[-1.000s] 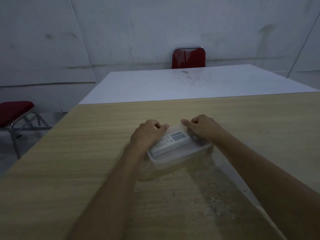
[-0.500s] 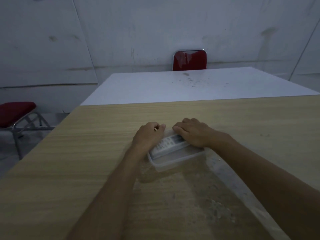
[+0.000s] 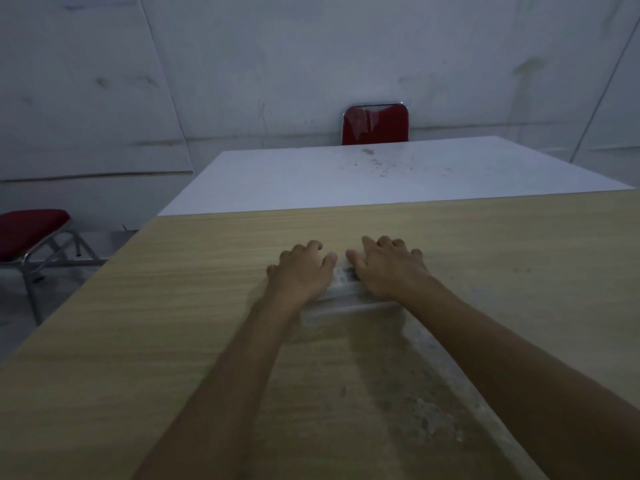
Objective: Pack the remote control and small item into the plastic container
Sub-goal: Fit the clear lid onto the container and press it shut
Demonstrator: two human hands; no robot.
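Note:
The clear plastic container [image 3: 346, 308] sits on the wooden table, its near wall and rim showing below my hands. My left hand [image 3: 301, 275] lies palm down on its left part, and my right hand [image 3: 388, 271] covers the right part. Both hands have their fingers curled over the far edge. In the gap between my hands, a strip of the white remote control [image 3: 345, 277] shows through the clear top. The small item is hidden under my hands.
The wooden table [image 3: 173, 341] runs wide around the container, with a dusty pale patch at the near right. A white table [image 3: 346, 178] adjoins its far edge. A red chair [image 3: 375, 124] stands behind that, and another red chair [image 3: 27, 233] is at the left.
Both hands have slid from the container's far corners onto its top and now press flat. The container has turned from angled to square with me, and most of the remote is now covered.

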